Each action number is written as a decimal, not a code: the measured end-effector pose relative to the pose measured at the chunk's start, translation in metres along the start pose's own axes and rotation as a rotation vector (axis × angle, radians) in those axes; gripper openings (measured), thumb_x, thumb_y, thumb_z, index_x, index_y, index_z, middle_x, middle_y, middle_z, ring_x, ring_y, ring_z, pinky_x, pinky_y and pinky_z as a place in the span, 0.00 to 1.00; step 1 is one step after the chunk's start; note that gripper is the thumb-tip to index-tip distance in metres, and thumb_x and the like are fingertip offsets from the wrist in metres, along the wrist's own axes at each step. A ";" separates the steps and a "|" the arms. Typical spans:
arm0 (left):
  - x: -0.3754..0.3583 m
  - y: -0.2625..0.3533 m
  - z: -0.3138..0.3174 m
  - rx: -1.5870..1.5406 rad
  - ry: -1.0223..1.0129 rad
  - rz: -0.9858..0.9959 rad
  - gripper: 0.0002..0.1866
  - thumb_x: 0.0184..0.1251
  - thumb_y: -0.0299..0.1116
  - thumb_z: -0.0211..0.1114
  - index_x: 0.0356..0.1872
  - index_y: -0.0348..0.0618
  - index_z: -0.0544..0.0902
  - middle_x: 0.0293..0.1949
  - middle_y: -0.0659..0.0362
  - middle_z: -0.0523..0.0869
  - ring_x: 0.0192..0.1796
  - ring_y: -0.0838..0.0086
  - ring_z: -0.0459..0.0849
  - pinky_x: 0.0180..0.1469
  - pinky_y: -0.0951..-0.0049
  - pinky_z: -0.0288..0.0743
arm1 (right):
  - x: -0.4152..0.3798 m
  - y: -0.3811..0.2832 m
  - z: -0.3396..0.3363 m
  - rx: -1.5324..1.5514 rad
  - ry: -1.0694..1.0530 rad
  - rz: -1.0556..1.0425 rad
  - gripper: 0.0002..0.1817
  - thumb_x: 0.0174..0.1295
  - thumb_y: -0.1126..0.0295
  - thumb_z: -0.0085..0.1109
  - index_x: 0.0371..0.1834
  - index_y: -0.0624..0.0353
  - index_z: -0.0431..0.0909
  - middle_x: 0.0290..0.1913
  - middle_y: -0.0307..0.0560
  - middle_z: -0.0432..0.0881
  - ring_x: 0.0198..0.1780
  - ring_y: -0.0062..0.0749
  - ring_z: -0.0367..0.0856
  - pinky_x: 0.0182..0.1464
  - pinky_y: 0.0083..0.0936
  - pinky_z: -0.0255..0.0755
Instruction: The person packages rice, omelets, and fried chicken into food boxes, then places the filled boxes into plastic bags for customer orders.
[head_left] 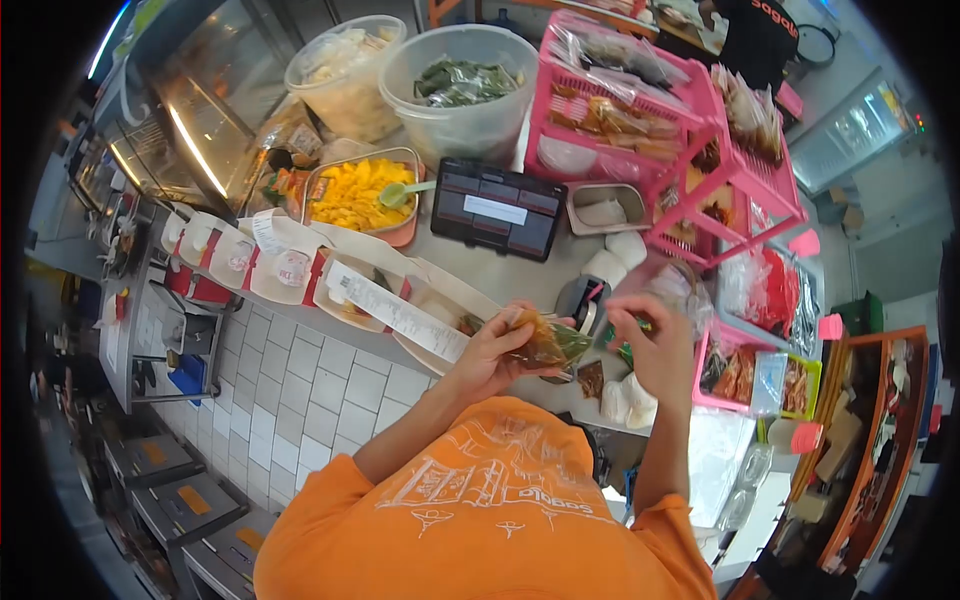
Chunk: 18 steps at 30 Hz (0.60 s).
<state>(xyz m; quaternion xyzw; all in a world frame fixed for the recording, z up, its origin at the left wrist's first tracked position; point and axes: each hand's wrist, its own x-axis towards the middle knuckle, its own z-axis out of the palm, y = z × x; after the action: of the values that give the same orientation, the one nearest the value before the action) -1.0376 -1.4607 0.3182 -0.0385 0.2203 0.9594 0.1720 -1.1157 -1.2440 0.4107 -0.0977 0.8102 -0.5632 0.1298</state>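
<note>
My left hand [484,355] is wrapped round a clear plastic bag of brown sauce [540,343], just in front of my chest. Something green shows at the bag's right end. To the right of the bag, my right hand [658,350] is raised with its fingers curled and thumb and forefinger close together. Whatever it may pinch is too small to make out. Below my left hand stands an open paper food box [440,300], at the near end of a row of boxes. A long printed receipt [395,312] lies across the boxes.
A tablet [497,208] stands behind the boxes, beside a tray of yellow pieces [362,192] with a green spoon [400,192]. Tubs [455,120] stand at the back. Pink baskets [700,150] of bagged food rise at the right. A person in black [765,40] is far back.
</note>
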 end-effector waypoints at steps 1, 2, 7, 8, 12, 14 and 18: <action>-0.007 0.004 -0.003 0.019 0.054 0.053 0.15 0.82 0.35 0.54 0.63 0.49 0.68 0.70 0.43 0.74 0.65 0.52 0.82 0.60 0.48 0.85 | 0.017 -0.014 0.002 -0.066 -0.172 -0.065 0.12 0.64 0.73 0.68 0.48 0.65 0.85 0.40 0.47 0.87 0.33 0.24 0.85 0.40 0.24 0.80; -0.011 0.007 -0.004 -0.055 0.065 0.080 0.15 0.82 0.36 0.53 0.64 0.51 0.68 0.72 0.45 0.72 0.66 0.52 0.81 0.62 0.46 0.83 | 0.029 -0.021 0.010 -0.118 -0.269 -0.227 0.13 0.62 0.73 0.69 0.49 0.65 0.85 0.39 0.47 0.87 0.33 0.24 0.85 0.40 0.24 0.80; -0.032 0.031 0.010 -0.110 -0.043 0.334 0.21 0.84 0.46 0.46 0.73 0.59 0.65 0.82 0.60 0.56 0.75 0.49 0.69 0.66 0.34 0.76 | 0.051 -0.045 0.075 -0.371 -0.455 -0.365 0.17 0.54 0.72 0.74 0.48 0.65 0.86 0.35 0.47 0.88 0.34 0.25 0.85 0.40 0.26 0.78; -0.033 0.035 0.008 -0.105 -0.049 0.392 0.21 0.84 0.46 0.46 0.73 0.60 0.65 0.82 0.62 0.54 0.76 0.48 0.68 0.66 0.33 0.76 | 0.059 -0.056 0.074 -0.363 -0.518 -0.333 0.16 0.53 0.72 0.75 0.46 0.65 0.87 0.33 0.46 0.88 0.34 0.25 0.85 0.39 0.25 0.77; -0.058 0.057 -0.005 -0.078 0.069 0.591 0.18 0.84 0.44 0.48 0.69 0.57 0.69 0.82 0.60 0.56 0.75 0.51 0.69 0.64 0.40 0.79 | 0.101 -0.073 0.081 -0.261 -0.605 -0.244 0.13 0.50 0.70 0.78 0.36 0.66 0.88 0.26 0.43 0.87 0.29 0.22 0.82 0.34 0.25 0.76; -0.068 0.066 -0.020 0.031 0.194 0.680 0.16 0.84 0.41 0.50 0.66 0.54 0.71 0.80 0.55 0.60 0.73 0.56 0.74 0.63 0.47 0.81 | 0.143 -0.087 0.085 -0.233 -0.504 -0.261 0.17 0.51 0.67 0.79 0.40 0.66 0.87 0.27 0.42 0.87 0.27 0.22 0.81 0.31 0.25 0.75; -0.080 0.073 -0.049 0.071 0.177 0.618 0.19 0.82 0.33 0.53 0.70 0.48 0.68 0.76 0.44 0.65 0.69 0.58 0.77 0.55 0.65 0.83 | 0.200 -0.087 0.094 -0.100 -0.122 -0.527 0.28 0.57 0.65 0.76 0.59 0.65 0.78 0.42 0.50 0.87 0.36 0.28 0.83 0.40 0.27 0.77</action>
<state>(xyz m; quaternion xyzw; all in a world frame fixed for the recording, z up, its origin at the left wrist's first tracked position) -0.9879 -1.5686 0.3160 -0.0470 0.2690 0.9508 -0.1463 -1.2742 -1.4181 0.4407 -0.3449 0.7745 -0.5298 0.0223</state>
